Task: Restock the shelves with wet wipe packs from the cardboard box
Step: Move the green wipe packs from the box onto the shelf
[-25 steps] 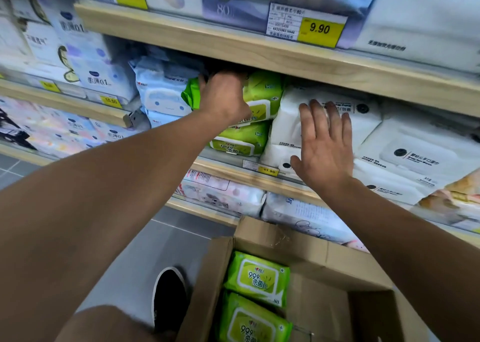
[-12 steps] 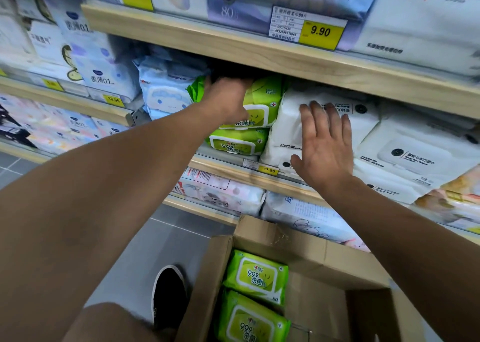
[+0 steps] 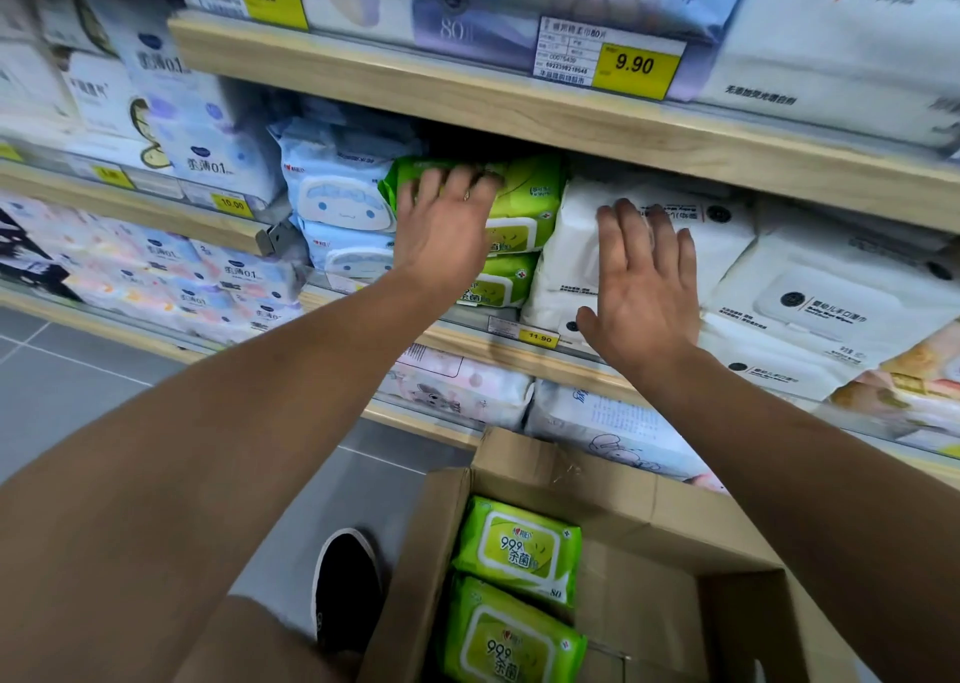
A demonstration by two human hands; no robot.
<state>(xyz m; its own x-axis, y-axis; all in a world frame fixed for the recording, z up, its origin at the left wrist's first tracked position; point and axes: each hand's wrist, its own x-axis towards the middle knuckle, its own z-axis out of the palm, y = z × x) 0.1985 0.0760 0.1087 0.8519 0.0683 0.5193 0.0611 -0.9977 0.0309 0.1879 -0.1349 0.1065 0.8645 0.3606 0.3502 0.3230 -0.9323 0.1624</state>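
The step in hand looks like seating a green pack (image 3: 524,199) on the middle shelf (image 3: 519,355), with more waiting below. The left hand (image 3: 447,230) is lying flat over the top green pack, fingers (image 3: 441,183) slightly spread and reaching over the pack's upper edge, palm pressing on its face; it is pushing or steadying, not pinching. That pack is sitting on a second green pack (image 3: 493,285) near the shelf's front edge, squeezed between the blue packs (image 3: 337,199) on one side and the white packs (image 3: 576,261) on the other.

The right hand (image 3: 644,287) is open, fingers nearly straight and a little apart, palm resting against the front of the white packs, seemingly holding them aside so the green stack keeps its slot. Both forearms are stretching forward and upward from the lower corners of the view, wrists fairly straight.

The cardboard box (image 3: 623,506) is standing open on the floor below the shelves, and two green packs (image 3: 519,547) are lying along its left wall, one behind the other.

The next move probably calls for letting go of the shelf stock and reaching down into the box for another pack. The gap under the upper shelf (image 3: 519,111) is looking tight, so a further pack may need a different spot.
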